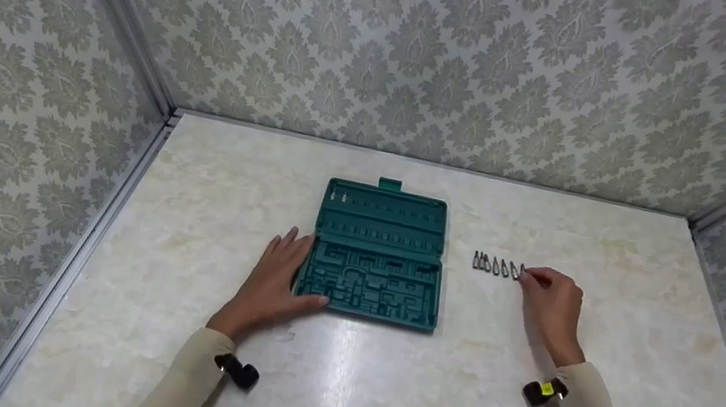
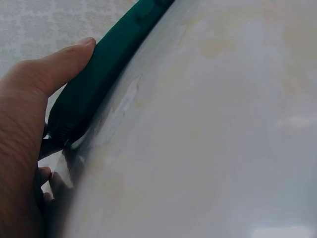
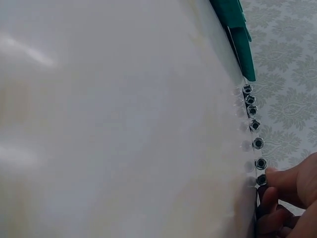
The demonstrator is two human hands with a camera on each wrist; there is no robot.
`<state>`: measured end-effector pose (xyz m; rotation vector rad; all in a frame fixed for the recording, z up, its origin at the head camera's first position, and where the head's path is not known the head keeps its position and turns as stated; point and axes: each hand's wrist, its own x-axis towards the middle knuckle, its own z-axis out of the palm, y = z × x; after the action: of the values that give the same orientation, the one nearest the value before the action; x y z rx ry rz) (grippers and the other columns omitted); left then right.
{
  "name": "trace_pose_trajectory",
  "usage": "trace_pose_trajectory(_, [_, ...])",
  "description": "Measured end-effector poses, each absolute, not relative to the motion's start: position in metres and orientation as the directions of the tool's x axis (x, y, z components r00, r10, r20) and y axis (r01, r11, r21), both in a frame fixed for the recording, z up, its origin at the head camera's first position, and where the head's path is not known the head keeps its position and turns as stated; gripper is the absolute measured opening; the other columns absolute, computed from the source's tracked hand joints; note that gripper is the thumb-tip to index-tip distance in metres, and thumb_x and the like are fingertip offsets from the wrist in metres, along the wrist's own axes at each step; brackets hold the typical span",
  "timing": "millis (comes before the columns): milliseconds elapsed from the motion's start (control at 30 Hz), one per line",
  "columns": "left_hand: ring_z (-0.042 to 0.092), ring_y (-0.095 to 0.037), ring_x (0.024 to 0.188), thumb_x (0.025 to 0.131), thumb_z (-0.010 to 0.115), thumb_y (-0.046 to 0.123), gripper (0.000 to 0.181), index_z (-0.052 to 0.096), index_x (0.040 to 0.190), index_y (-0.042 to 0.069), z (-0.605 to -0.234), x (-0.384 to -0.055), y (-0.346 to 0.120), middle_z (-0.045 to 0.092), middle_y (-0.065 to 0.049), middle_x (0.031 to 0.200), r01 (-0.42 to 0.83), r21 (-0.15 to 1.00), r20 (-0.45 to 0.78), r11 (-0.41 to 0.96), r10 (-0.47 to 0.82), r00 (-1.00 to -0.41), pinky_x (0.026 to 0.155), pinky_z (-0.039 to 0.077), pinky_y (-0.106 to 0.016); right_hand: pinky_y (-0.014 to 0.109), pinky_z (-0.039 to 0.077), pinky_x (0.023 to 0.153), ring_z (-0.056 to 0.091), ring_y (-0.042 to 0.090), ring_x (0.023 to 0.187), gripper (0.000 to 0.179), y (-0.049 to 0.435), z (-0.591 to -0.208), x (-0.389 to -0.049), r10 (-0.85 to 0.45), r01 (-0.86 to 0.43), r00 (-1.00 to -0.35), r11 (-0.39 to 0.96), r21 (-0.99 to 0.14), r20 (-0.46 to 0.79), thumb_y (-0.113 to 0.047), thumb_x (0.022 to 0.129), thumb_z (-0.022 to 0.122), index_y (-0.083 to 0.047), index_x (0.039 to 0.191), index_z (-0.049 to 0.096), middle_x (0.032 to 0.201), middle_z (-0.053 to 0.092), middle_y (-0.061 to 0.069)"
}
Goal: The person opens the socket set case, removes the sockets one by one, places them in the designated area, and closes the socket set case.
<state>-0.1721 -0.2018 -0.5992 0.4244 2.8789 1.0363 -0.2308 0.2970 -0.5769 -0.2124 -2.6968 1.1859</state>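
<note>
An opened green plastic case (image 1: pixel 380 235) lies on the table with moulded slots in both halves. My left hand (image 1: pixel 278 277) rests at its near left corner, fingers stretched along the left side and thumb on the front rim. The thumb (image 2: pixel 72 59) also lies against the case's wall in the left wrist view. Right of the case runs a row of short metal socket bits (image 1: pixel 496 265), with square holes in their near ends. My right hand (image 1: pixel 554 310) pinches the rightmost socket bit (image 3: pixel 262 179) between thumb and forefinger.
Two small metal pieces (image 1: pixel 338 196) sit in the upper left slots of the case. A pale marbled table (image 1: pixel 376 395) lies below, with patterned wall panels (image 1: pixel 389 40) around its back and sides. Dark straps with small devices circle both wrists.
</note>
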Motion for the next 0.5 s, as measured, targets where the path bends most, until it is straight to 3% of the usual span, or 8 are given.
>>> trace_pose_trajectory(500, [0.003,-0.029,0.172,0.086,0.075,0.079,0.124,0.020,0.178,0.015,-0.5990,-0.1726,-0.2016,0.023,-0.009,0.183,0.246,0.635,0.052,0.732,0.277,-0.959,0.138,0.002,-0.053,0.040,0.054,0.084,0.073,0.031,0.095,0.021,0.2941,-0.5775,-0.2326,0.231,0.072,-0.965,0.688,-0.722,0.124,-0.018,0.104,0.076,-0.001,0.114,0.084,0.106,0.081,0.017])
